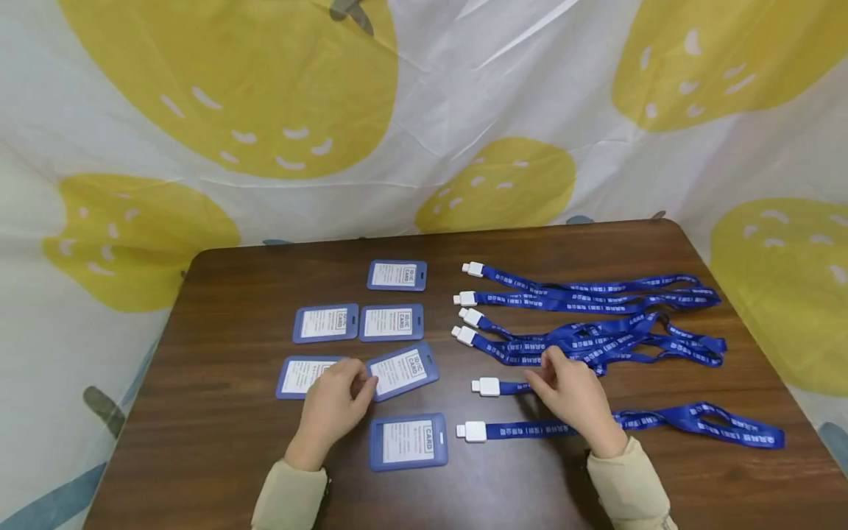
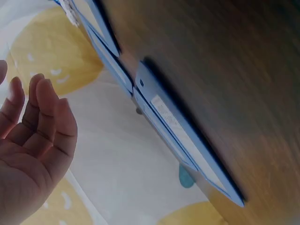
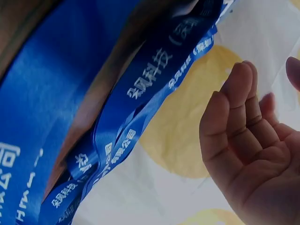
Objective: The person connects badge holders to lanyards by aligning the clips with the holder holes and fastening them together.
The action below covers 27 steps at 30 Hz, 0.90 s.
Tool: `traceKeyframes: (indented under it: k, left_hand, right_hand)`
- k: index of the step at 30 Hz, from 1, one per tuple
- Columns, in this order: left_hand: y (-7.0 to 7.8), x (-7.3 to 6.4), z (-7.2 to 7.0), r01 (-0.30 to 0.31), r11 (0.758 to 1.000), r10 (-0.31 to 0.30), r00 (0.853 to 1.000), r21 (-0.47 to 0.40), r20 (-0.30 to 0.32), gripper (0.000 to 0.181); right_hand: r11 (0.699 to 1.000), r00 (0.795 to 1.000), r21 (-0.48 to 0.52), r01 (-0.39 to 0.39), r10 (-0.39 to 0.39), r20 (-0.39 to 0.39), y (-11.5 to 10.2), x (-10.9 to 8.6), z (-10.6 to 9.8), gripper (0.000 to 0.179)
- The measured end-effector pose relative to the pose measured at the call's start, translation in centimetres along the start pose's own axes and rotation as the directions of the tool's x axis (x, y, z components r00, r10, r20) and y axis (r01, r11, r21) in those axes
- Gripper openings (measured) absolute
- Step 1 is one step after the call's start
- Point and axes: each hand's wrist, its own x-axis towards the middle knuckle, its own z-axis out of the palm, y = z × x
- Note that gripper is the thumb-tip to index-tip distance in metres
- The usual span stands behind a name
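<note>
My left hand [image 1: 336,405] hovers with loosely bent fingers over a blue badge holder [image 1: 294,375] and partly covers it. Its fingertips overlap the corner of a tilted badge holder [image 1: 402,370] in the head view. Nothing is in its fingers [image 2: 63,126] in the left wrist view. Above the blue lanyards, my right hand [image 1: 575,394] hides much of a lanyard with a white clip [image 1: 489,387]. Its relaxed fingers [image 3: 241,108] hold nothing in the right wrist view, with printed lanyard straps [image 3: 150,75] beside them. Closer to me lies another lanyard [image 1: 530,430], stretched out with a looped end.
More badge holders lie flat: one at the back [image 1: 397,275], two side by side [image 1: 326,323], and one in front [image 1: 408,442]. Several lanyards [image 1: 596,338] overlap on the right of the brown table [image 1: 232,294]. A patterned cloth [image 1: 437,110] hangs behind.
</note>
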Motion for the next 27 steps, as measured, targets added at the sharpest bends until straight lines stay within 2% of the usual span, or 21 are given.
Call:
traceKeyframes:
  k: [7, 11, 14, 17, 22, 24, 27]
  left_hand:
    - [1.0, 0.1, 0.5, 0.01, 1.0, -0.012, 0.991, 0.017, 0.132, 0.015]
    - [1.3, 0.0, 1.1, -0.039, 0.999, 0.034, 0.984, 0.026, 0.174, 0.013]
    - [1.4, -0.2, 1.6, -0.097, 0.995, 0.09, 0.975, 0.027, 0.205, 0.019]
    - [1.6, -0.4, 2.0, -0.146, 0.989, 0.133, 0.952, 0.03, 0.275, 0.036]
    - [2.3, -0.9, 2.3, -0.203, 0.978, 0.167, 0.892, 0.041, 0.42, 0.077]
    - [2.5, -1.0, 2.5, -0.22, 0.974, 0.176, 0.876, 0.047, 0.449, 0.083]
    - [2.8, -1.2, 2.8, -0.242, 0.968, 0.186, 0.862, 0.061, 0.472, 0.084]
  right_hand:
    - [0.996, 0.994, 0.037, 0.084, -0.087, 0.064, -0.6, 0.0, 0.9, 0.023]
    - [0.989, 0.985, 0.053, 0.138, -0.142, 0.096, -1.1, 0.1, 1.5, 0.022]
    - [0.982, 0.974, 0.071, 0.175, -0.183, 0.13, -1.5, 0.1, 1.9, 0.021]
    - [0.97, 0.958, 0.095, 0.224, -0.237, 0.163, -2.0, 0.0, 2.4, 0.024]
    - [0.943, 0.918, 0.076, 0.323, -0.332, 0.219, -2.6, -0.3, 3.7, 0.034]
    - [0.935, 0.903, 0.052, 0.351, -0.352, 0.247, -2.9, -0.5, 4.2, 0.039]
    - [0.925, 0.885, 0.029, 0.38, -0.372, 0.281, -3.3, -0.7, 4.7, 0.042]
